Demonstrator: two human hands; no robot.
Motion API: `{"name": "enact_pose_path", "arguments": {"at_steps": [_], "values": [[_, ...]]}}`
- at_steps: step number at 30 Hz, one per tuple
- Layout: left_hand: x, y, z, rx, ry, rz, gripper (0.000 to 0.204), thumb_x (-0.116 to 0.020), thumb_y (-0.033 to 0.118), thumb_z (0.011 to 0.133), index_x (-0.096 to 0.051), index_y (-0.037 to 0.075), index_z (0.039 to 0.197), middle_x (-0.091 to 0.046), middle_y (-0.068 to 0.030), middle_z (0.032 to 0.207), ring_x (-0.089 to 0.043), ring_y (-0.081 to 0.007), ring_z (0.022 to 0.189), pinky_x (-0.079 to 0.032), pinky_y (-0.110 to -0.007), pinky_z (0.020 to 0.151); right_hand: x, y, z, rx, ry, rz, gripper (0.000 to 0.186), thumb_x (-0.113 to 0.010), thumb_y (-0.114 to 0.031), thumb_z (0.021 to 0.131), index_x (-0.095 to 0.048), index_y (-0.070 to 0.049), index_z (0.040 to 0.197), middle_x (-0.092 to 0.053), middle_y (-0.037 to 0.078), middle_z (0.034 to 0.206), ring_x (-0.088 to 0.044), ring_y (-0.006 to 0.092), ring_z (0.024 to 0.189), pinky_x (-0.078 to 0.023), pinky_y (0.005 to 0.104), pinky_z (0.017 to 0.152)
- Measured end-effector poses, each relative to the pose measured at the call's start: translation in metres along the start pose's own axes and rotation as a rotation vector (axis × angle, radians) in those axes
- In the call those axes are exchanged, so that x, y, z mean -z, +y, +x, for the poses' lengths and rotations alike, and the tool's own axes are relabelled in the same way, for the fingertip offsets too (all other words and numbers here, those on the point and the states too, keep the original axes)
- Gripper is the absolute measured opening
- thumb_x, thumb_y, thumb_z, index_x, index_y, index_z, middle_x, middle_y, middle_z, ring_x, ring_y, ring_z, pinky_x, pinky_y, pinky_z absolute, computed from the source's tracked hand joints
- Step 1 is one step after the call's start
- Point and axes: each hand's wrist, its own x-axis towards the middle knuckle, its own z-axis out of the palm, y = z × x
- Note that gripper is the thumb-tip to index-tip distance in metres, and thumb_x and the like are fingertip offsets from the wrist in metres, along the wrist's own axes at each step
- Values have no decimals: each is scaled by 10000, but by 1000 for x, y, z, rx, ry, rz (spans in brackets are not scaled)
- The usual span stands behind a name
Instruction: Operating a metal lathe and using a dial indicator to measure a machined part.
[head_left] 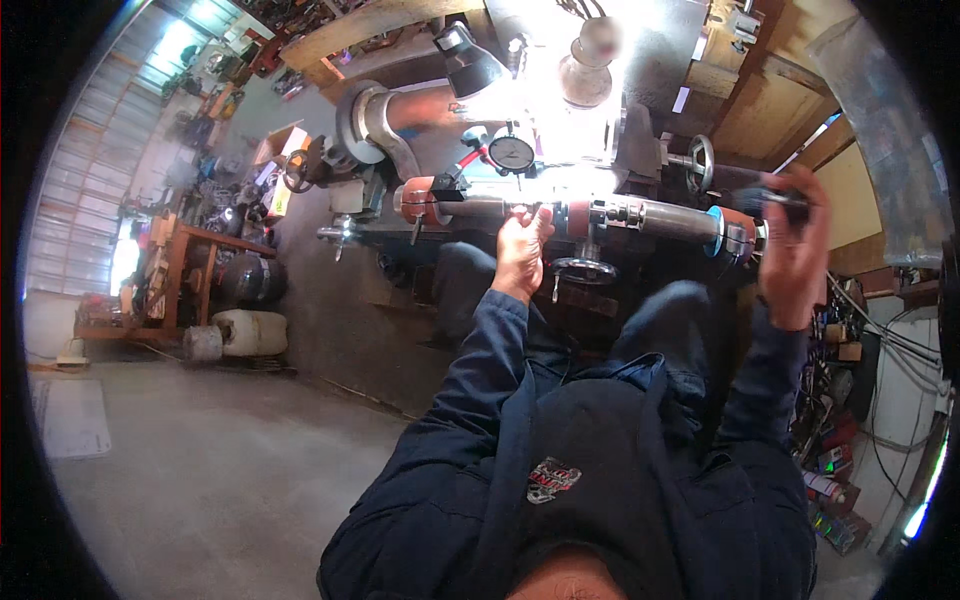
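Note:
My left hand (524, 250) is closed at the near side of a long steel shaft (672, 221) on a machine, thumb up and fingers curled. What it grips is too small to make out. Just above it, a round dial gauge (512, 153) stands on a red-and-black holder. Below and right of that hand is a chrome handwheel (584, 270). Past the shaft's right end, my right hand (797, 245) is raised, smeared by motion. Its fingers curl about a dark object (786, 205) whose kind I cannot tell. Orange-and-blue collars (735, 236) sit on the shaft's right part.
Behind the shaft are a lamp (468, 62) and a large machine body (430, 112) under bright light. Another handwheel (700, 165) stands at the right, one more (298, 170) at the left. A plastic jug (252, 333) lies on the floor left; cables (885, 335) hang at right.

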Motion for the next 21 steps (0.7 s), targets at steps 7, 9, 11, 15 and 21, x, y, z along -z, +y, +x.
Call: {"name": "enact_pose_path", "arguments": {"at_steps": [7,9,11,15,21], "values": [[-4,-8,9,-34,-12,-209,125,-598,42,925,-556,38,1043,-608,-70,1039,-591,-158,948,-492,-322,870,-142,-33,5,347,-333,-89,336,-692,-90,803,-604,-83,1127,-652,107,1059,-611,286,962,-480,366,830],[2,-13,13,-25,-59,-222,99,-563,9,930,-534,45,1018,-585,-58,1021,-579,-162,946,-483,-333,878,-172,-24,2,75,-537,-94,314,-647,-114,847,-572,-74,1149,-644,133,1081,-619,299,945,-488,371,804],[4,-19,17,-43,-78,-264,107,-497,-28,937,-510,64,992,-561,-37,994,-569,-144,923,-480,-309,866,-193,-13,-1,137,-529,-135,326,-632,-149,863,-555,-82,1173,-631,140,1079,-616,321,941,-491,379,795],[9,-23,22,-70,-198,-373,190,-416,-26,954,-513,80,1079,-571,-32,1042,-574,-122,941,-489,-277,851,-215,8,-3,230,-539,-275,374,-615,-205,886,-504,-104,1229,-611,132,1097,-619,338,940,-503,400,781],[8,-21,18,-80,-251,-292,255,-453,5,958,-496,65,1202,-576,-73,1155,-579,-175,1064,-496,-319,903,-224,17,-8,311,-629,-386,370,-605,-229,894,-500,-114,1229,-620,104,1063,-639,313,930,-528,397,750]]}}
